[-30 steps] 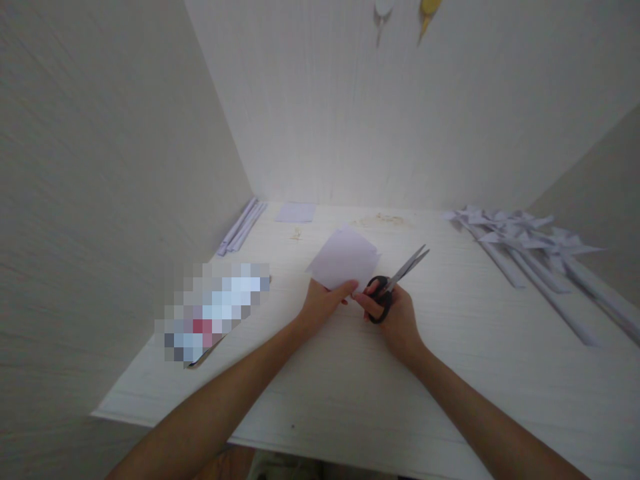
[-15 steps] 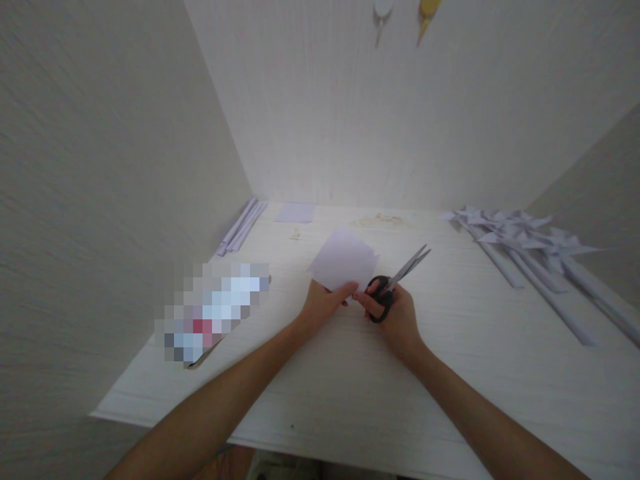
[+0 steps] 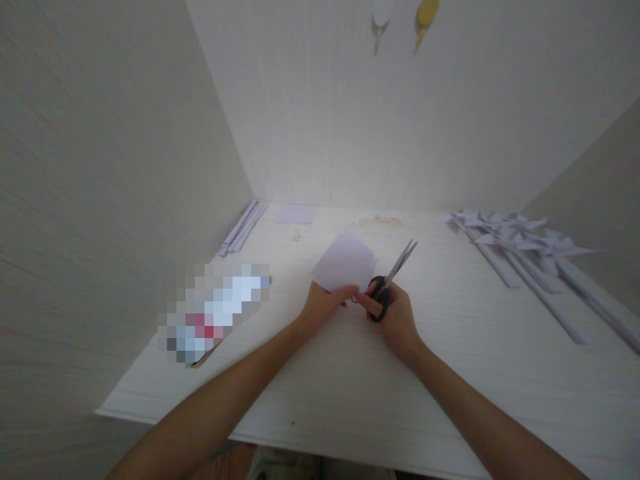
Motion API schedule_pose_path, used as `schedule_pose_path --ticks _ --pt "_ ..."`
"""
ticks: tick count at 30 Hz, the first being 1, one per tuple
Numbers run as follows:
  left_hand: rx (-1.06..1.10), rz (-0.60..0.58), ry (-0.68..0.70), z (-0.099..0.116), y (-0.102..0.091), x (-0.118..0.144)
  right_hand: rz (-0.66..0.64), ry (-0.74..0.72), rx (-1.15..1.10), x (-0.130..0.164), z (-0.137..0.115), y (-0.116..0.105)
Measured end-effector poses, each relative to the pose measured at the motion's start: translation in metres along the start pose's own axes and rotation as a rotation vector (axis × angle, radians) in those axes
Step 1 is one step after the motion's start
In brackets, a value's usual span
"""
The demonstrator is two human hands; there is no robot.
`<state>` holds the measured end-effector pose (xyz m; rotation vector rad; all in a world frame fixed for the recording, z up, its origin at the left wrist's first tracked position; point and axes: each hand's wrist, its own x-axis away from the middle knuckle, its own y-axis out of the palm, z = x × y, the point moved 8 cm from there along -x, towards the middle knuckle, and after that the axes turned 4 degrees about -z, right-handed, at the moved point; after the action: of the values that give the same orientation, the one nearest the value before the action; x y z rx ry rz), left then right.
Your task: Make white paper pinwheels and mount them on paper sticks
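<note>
White square paper (image 3: 346, 261), seemingly several sheets with uneven edges, is pinched at its near corner by my left hand (image 3: 325, 303). In my right hand (image 3: 397, 320) are scissors with black handles (image 3: 384, 303), their metal blades slightly apart and pointing up to the right, away from the paper. My right thumb and fingertips touch the same near corner of the paper, beside my left thumb. What lies under the fingertips there is hidden.
Paper pinwheels on rolled paper sticks (image 3: 525, 243) lie in a pile at the right. Rolled paper tubes (image 3: 243, 228) and a flat paper square (image 3: 295, 214) lie at the back left. A blurred-out phone-like device (image 3: 220, 313) rests left. Walls enclose the white table (image 3: 320, 387).
The scissors have swung slightly upright and left in my right hand. Both hands stay at the paper's near corner. The view has shifted a little.
</note>
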<state>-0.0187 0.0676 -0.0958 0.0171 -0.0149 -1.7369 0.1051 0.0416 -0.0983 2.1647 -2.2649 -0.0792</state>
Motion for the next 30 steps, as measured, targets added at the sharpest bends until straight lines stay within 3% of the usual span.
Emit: schedule_pose_path --ticks 17,25,30 --pt "-0.044 -0.076 0.010 0.001 0.005 -0.001 0.011 0.001 0.004 -0.001 0.000 -0.002" --pt "0.078 0.201 -0.001 -0.006 -0.027 -0.012 -0.081 0.054 0.023 0.002 -0.009 0.004" --pt "0.162 0.241 0.017 -0.009 -0.033 -0.015 -0.188 0.064 0.123 0.005 -0.009 0.010"
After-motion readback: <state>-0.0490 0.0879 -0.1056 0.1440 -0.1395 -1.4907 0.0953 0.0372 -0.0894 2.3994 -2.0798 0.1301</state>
